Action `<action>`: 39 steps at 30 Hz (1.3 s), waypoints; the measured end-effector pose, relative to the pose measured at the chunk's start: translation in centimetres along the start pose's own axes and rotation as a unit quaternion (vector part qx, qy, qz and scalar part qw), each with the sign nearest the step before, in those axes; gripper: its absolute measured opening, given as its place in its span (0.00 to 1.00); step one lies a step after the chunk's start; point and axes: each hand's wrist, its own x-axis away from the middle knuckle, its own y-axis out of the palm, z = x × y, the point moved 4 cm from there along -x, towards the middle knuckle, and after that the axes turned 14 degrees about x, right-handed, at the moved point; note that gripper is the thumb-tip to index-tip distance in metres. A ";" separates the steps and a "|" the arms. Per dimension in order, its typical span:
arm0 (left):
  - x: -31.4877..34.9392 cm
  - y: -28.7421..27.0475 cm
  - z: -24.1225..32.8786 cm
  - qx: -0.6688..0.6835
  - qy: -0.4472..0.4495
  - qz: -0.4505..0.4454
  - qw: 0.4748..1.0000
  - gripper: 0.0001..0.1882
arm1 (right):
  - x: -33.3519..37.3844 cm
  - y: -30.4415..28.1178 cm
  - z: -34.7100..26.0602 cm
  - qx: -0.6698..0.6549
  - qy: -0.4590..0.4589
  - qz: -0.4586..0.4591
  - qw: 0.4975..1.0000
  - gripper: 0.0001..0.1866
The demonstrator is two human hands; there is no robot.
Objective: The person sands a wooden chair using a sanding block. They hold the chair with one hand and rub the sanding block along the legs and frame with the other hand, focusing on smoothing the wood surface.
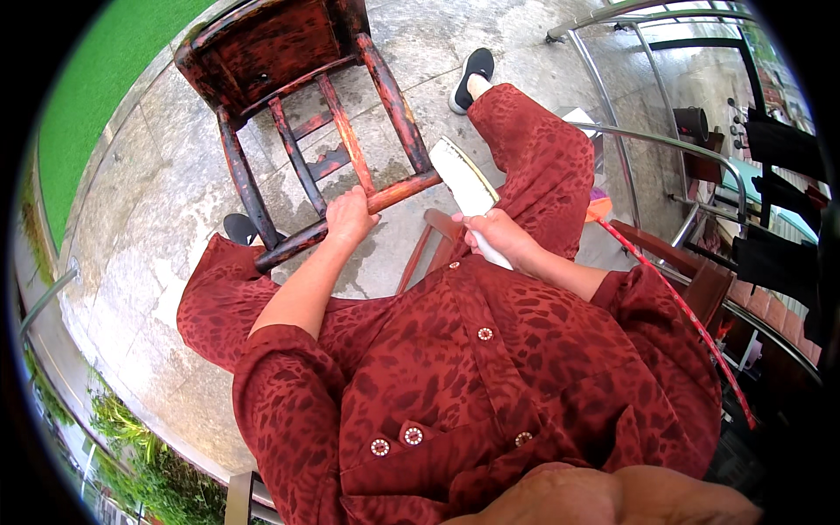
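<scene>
A dark wooden chair (pixel 273 59) with worn reddish patches lies tipped in front of me, its seat at the far end and its rails toward me. My left hand (pixel 350 217) is wrapped round the chair's nearest round rail, about midway along. In my right hand (pixel 500 236) is the handle of a white scrubbing brush (pixel 465 181). The brush head points up and away, just right of the rail's end, and its pale bristles show along one edge. Whether it touches the chair I cannot tell.
Wet stone paving (pixel 140 219) lies under the chair, with green turf (pixel 105 87) at the far left. Metal railings (pixel 604 79) stand at the right. A red patterned cord or pole (pixel 674 297) slants past my right arm. Another reddish wooden piece (pixel 426 249) is between my legs.
</scene>
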 end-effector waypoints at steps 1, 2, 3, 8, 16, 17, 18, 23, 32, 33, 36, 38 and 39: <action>0.1 -0.1 0.2 0.001 -0.001 0.000 1.000 0.24 | 0.4 -0.4 -0.6 -0.022 0.016 -0.012 1.000 0.10; 0.2 -0.2 0.2 0.002 -0.003 0.000 1.000 0.24 | 0.0 -1.1 -0.6 -0.027 0.018 0.012 0.999 0.11; 0.2 0.0 0.3 0.000 -0.001 -0.001 1.000 0.24 | -0.3 -1.6 -0.7 -0.055 0.028 0.022 0.998 0.13; -0.4 0.7 0.6 -0.004 -0.002 -0.010 1.000 0.24 | -0.5 -3.0 -0.3 -0.030 0.042 0.006 0.999 0.12; -0.4 1.1 -1.2 0.010 -0.031 -0.061 0.998 0.22 | -1.9 -3.4 -3.1 -0.001 -0.019 -0.013 1.000 0.11; -1.3 1.4 -0.6 -0.002 -0.034 -0.069 0.997 0.23 | -3.5 -4.6 -1.3 0.011 -0.003 0.011 1.000 0.12; -0.8 1.3 -1.5 0.007 -0.056 -0.057 0.997 0.24 | -4.4 -3.8 -1.3 0.034 -0.009 0.010 0.999 0.13; 0.8 -0.4 -1.6 0.026 -0.043 -0.004 0.999 0.24 | -7.3 -1.3 -1.5 0.082 -0.008 -0.005 0.997 0.11; 0.4 -0.2 -1.0 0.032 -0.021 0.041 0.998 0.21 | -9.6 -2.9 -3.2 0.151 0.030 -0.066 0.986 0.09; 0.3 0.0 -1.1 0.033 -0.019 0.039 0.999 0.21 | -9.6 -3.1 -3.4 0.160 0.034 -0.063 0.984 0.09; 0.1 -0.3 -1.0 0.035 -0.016 0.047 0.998 0.19 | -10.9 -3.2 -3.3 0.175 0.021 -0.057 0.983 0.10; 0.2 -0.5 -1.0 0.035 -0.013 0.048 0.998 0.19 | -11.0 -3.0 -4.0 0.209 0.017 -0.044 0.977 0.09; 0.2 -0.5 -1.0 0.034 -0.008 0.047 0.998 0.19 | -11.2 -2.9 -4.3 0.224 0.015 -0.036 0.974 0.10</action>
